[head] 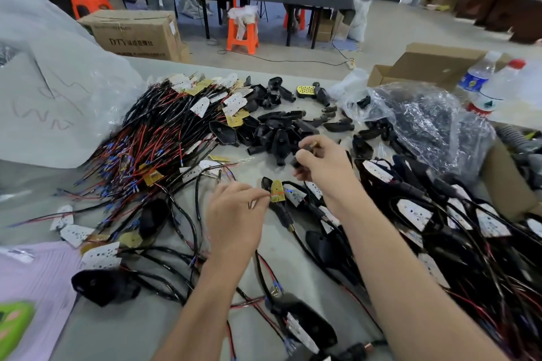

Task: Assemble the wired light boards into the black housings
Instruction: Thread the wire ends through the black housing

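Observation:
My left hand (234, 214) pinches a small yellow light board (277, 191) with red and black wires trailing from it, held just above the grey table. My right hand (322, 167) grips a black housing (302, 152), with a brass-coloured end showing above my fingers. A heap of empty black housings (272, 132) lies just beyond my hands. A big bundle of wired boards (164, 132) with red and black leads fills the left of the table.
Assembled housings with white boards and cables (440, 220) pile up on the right. A clear plastic bag (422, 120) of parts, a cardboard box (428, 64) and two water bottles (487, 85) stand at the far right. A large white bag (50, 82) sits left.

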Demonstrator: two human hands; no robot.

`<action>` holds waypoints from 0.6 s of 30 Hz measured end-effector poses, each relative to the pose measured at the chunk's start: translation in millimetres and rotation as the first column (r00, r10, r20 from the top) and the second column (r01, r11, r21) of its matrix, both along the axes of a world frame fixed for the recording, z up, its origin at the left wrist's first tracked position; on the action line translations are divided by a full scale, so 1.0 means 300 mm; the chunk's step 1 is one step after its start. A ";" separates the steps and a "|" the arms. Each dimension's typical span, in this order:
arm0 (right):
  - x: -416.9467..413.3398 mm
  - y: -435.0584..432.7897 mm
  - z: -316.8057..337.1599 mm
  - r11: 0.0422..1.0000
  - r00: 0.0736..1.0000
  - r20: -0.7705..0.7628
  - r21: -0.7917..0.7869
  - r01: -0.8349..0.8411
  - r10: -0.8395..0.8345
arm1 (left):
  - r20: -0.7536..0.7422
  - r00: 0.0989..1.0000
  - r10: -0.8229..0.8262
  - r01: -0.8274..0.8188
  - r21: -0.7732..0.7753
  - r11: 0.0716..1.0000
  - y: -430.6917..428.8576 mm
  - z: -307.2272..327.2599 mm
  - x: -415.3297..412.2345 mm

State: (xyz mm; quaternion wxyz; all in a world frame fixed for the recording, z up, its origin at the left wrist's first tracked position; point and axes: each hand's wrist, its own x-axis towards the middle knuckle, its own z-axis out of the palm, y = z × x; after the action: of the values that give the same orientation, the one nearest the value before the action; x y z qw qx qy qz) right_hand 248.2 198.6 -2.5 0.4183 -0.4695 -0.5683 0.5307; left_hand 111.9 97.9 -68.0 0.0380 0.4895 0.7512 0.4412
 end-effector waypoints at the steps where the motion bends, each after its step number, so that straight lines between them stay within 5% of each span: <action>1: 0.004 -0.023 -0.029 0.999 0.999 -0.023 -0.017 0.033 -0.033 | 0.071 0.997 -0.006 0.007 -0.002 1.000 -0.007 0.001 0.000; 4: 0.014 -0.062 -0.084 0.994 0.992 -0.106 -0.094 0.057 -0.067 | 0.223 0.975 -0.018 0.027 -0.036 0.999 -0.026 0.009 0.003; 9: 0.014 -0.089 -0.090 0.981 0.947 -0.322 -0.186 -0.062 -0.001 | 0.203 0.979 0.002 0.017 -0.095 0.995 -0.029 0.046 0.007; 18: 0.020 -0.092 -0.068 0.977 0.919 -0.394 -0.196 -0.081 -0.003 | 0.197 0.980 0.016 -0.001 -0.075 0.997 -0.021 0.069 -0.001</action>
State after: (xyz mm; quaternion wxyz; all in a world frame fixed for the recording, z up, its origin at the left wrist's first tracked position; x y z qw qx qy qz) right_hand 254.3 171.1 -22.9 0.4614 -0.3834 -0.4238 0.6786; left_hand 111.5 91.6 -47.4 0.1286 0.4383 0.7617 0.4595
